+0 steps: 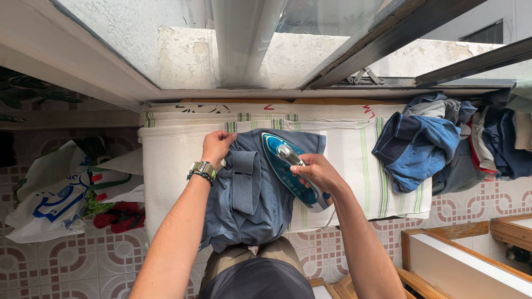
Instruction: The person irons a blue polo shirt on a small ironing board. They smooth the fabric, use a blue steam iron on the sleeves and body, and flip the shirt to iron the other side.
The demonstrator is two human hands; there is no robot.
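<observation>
while my right hand (pixel 317 171) is wrapped tight around the handle of the teal iron (pixel 288 169), which sits flat on the grey-blue shirt (pixel 249 194) right under my palm, my left hand (pixel 217 145) is curled into a loose fist just to the left of it, pinching the shirt's edge against the striped cloth (pixel 354 149) covering the board. further out past my right hand there's a heap of blue clothes (pixel 421 144) on the end of the board, and off beyond my left wrist, down on the tiled floor (pixel 66 266), a white plastic bag (pixel 50 199) is lying next to some red sandals (pixel 119 216).
</observation>
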